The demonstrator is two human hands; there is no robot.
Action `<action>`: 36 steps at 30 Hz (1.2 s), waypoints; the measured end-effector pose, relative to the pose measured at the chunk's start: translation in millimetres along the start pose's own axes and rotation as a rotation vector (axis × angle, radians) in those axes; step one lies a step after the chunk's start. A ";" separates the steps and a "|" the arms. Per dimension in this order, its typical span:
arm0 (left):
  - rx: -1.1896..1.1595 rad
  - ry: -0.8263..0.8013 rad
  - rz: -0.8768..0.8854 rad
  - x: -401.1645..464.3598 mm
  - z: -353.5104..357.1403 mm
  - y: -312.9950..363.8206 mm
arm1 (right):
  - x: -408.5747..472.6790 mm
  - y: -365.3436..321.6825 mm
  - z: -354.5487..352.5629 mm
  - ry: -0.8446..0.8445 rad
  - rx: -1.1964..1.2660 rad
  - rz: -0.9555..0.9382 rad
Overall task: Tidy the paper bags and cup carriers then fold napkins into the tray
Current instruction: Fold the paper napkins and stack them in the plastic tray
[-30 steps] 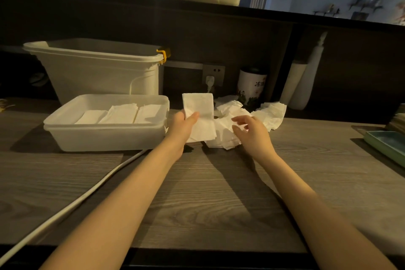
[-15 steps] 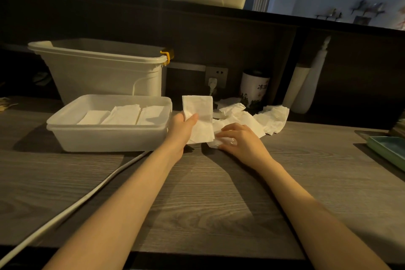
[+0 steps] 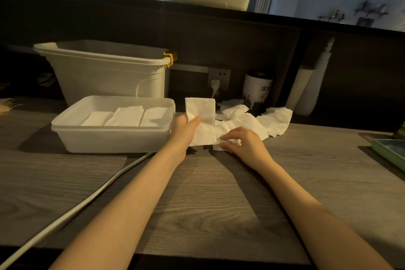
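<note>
The folded napkin (image 3: pixel 200 116) pinched upright in the left hand (image 3: pixel 185 126) looks light, limp and tearable, so the right hand (image 3: pixel 243 141), its grip curled on the loose pile (image 3: pixel 252 124), should likely lift by an edge

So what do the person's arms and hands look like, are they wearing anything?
Both arms are bare right to the bottom of the picture, so no sleeves show. The left hand and the right hand have no gloves. No watch, bracelet or ring can be seen, and the nails look short and plain, though the dim light makes small details hard to tell.
</note>
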State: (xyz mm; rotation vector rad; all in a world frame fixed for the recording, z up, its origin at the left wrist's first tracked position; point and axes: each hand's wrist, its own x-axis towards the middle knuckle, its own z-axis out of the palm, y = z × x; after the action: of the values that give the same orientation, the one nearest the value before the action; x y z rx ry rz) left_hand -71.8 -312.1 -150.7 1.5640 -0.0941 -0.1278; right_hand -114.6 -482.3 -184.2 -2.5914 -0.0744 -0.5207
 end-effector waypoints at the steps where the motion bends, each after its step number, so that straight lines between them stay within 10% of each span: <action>1: 0.003 0.003 0.004 -0.2 0.2 0.1 | 0.2 -1.0 0.7 0.021 0.007 0.006; 14: -0.036 0.022 0.020 -0.8 1.9 0.2 | 0.2 -12.1 -30.1 0.476 0.505 0.233; 20: -0.101 -0.034 -0.110 -6.2 8.7 -3.3 | -3.1 -29.6 -37.3 0.338 0.928 0.332; 36: -0.268 -0.499 -0.197 -23.9 19.4 0.4 | -4.9 -37.0 -18.0 0.435 0.616 0.283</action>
State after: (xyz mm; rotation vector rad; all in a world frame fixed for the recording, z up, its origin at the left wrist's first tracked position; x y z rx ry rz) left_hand -98.1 -327.9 -149.7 1.2431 -0.3022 -0.6600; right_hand -130.7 -458.3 -154.6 -1.8119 0.2385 -0.7941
